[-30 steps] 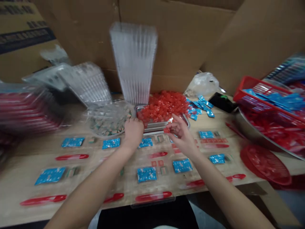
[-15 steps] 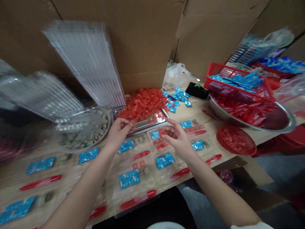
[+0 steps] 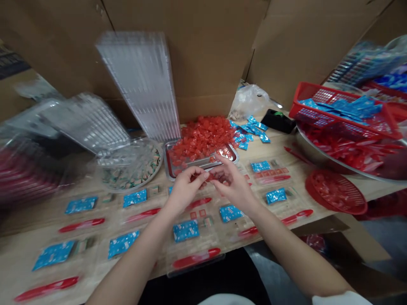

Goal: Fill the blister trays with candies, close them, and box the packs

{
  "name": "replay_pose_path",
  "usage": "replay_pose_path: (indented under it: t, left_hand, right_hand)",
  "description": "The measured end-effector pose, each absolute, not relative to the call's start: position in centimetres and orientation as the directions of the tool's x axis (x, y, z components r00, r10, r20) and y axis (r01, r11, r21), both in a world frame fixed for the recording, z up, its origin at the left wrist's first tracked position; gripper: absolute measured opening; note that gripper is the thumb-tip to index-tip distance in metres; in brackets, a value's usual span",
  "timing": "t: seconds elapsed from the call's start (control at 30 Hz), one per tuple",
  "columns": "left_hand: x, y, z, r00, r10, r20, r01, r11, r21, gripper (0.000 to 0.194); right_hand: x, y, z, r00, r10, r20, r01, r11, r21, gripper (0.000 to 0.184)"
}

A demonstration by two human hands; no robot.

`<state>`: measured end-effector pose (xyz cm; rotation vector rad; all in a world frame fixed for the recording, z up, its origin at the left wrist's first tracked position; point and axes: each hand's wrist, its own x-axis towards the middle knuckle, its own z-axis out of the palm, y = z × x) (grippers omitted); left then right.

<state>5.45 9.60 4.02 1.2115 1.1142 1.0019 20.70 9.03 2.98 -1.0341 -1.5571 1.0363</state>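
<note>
In the middle of the head view, my left hand [image 3: 187,186] and my right hand [image 3: 233,184] meet fingertip to fingertip over the table. Both pinch small red translucent square pieces [image 3: 210,177], partly hidden by the fingers. Just beyond them, a heap of the same red pieces [image 3: 206,133] fills a metal tray [image 3: 234,157]. Below my hands lies a clear plastic blister tray with a blue packet [image 3: 186,231], a long red pen-shaped tool [image 3: 197,258] and two red squares [image 3: 197,214].
Similar filled trays cover the table. Stacked clear trays [image 3: 143,84] stand behind a round dish of small wrapped pieces [image 3: 149,169]. To the right are a red basket [image 3: 343,120] of blue packets over a metal bowl, a red sieve [image 3: 337,192] and a tape dispenser [image 3: 278,121].
My hands have come together from apart; the left moved right to meet the right hand's fingertips. The view has turned slightly left.
</note>
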Motion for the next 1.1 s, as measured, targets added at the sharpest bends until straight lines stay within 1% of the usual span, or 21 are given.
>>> replay_pose_path:
  t: [0.07,0.17,0.2,0.27,0.33,0.43,0.5,0.57,0.67,0.73,0.8,0.83,0.9,0.93,0.97,1.0,1.03,1.07,1.1]
  left_hand:
    - [5.2,9.6,3.7,0.210,0.970,-0.119,-0.094,0.141,0.985,0.019]
    - [5.4,9.6,3.1,0.232,0.963,-0.135,-0.308,0.205,0.929,0.018]
    - [5.5,9.6,3.0,0.220,0.966,-0.135,-0.368,0.211,0.905,0.018]
    - [5.7,9.8,2.8,0.177,0.971,-0.164,-0.476,0.230,0.849,0.018]
    - [5.7,10.0,2.9,0.128,0.963,-0.236,-0.567,0.267,0.780,0.019]
    - [5.2,10.4,3.1,0.085,0.936,-0.342,-0.632,0.316,0.708,0.015]
    - [4.8,10.4,3.2,0.088,0.921,-0.379,-0.636,0.344,0.690,0.010]
    - [4.5,10.1,3.2,0.120,0.911,-0.395,-0.633,0.377,0.676,0.008]
    - [4.4,9.3,3.4,0.158,0.887,-0.434,-0.648,0.425,0.632,0.012]
    - [4.6,8.6,3.6,0.163,0.857,-0.489,-0.670,0.459,0.583,0.014]
    - [4.7,7.9,4.0,0.158,0.825,-0.542,-0.693,0.484,0.535,0.016]
    - [4.8,7.5,4.1,0.150,0.811,-0.565,-0.704,0.489,0.515,0.017]
    - [4.8,6.8,4.5,0.131,0.795,-0.593,-0.726,0.484,0.489,0.017]
    - [4.8,6.4,4.6,0.126,0.791,-0.598,-0.734,0.480,0.480,0.017]
    - [4.8,6.0,4.7,0.128,0.789,-0.600,-0.737,0.481,0.475,0.016]
    - [4.7,5.6,4.8,0.136,0.791,-0.596,-0.738,0.482,0.472,0.015]
    - [4.8,5.3,4.9,0.149,0.792,-0.592,-0.738,0.488,0.467,0.013]
    - [4.8,5.0,5.0,0.166,0.794,-0.584,-0.736,0.494,0.462,0.012]
    - [4.9,4.7,5.1,0.185,0.796,-0.576,-0.733,0.502,0.459,0.012]
  right_hand:
    - [20.5,9.2,3.1,-0.143,0.974,0.177,0.041,0.184,-0.982,0.054]
    - [20.1,9.5,2.9,-0.150,0.987,0.060,0.003,0.061,-0.998,0.027]
    - [20.0,9.5,2.9,-0.140,0.988,0.060,0.016,0.063,-0.998,0.020]
    - [19.8,9.4,2.9,-0.064,0.989,0.131,0.089,0.136,-0.987,0.015]
    - [19.8,9.2,3.0,0.020,0.970,0.241,0.207,0.232,-0.950,0.012]
    - [20.2,8.9,3.2,0.022,0.947,0.322,0.337,0.296,-0.894,0.013]
    - [20.6,8.8,3.1,0.003,0.945,0.326,0.357,0.304,-0.883,0.015]
    - [20.8,8.8,2.8,0.004,0.950,0.312,0.328,0.293,-0.898,0.018]
    - [20.7,8.5,2.4,0.007,0.955,0.298,0.286,0.283,-0.915,0.021]
    - [20.6,8.2,2.4,-0.004,0.950,0.314,0.322,0.298,-0.898,0.021]
    - [21.4,7.8,2.6,-0.027,0.932,0.362,0.406,0.341,-0.848,0.020]
    - [22.4,7.6,2.7,-0.029,0.915,0.401,0.471,0.367,-0.802,0.019]
    - [26.4,7.3,2.9,0.024,0.866,0.500,0.661,0.362,-0.658,0.018]
    - [29.2,7.1,2.9,0.107,0.817,0.566,0.779,0.285,-0.559,0.019]
    - [32.4,7.0,2.8,0.213,0.759,0.616,0.877,0.130,-0.463,0.021]
    - [35.8,6.8,2.6,0.311,0.702,0.641,0.928,-0.077,-0.365,0.022]
    - [39.3,6.5,2.3,0.396,0.662,0.636,0.918,-0.280,-0.279,0.023]
    - [42.3,6.2,2.1,0.478,0.628,0.615,0.865,-0.460,-0.202,0.025]
    - [44.9,5.8,1.8,0.504,0.674,0.540,0.835,-0.540,-0.106,0.027]
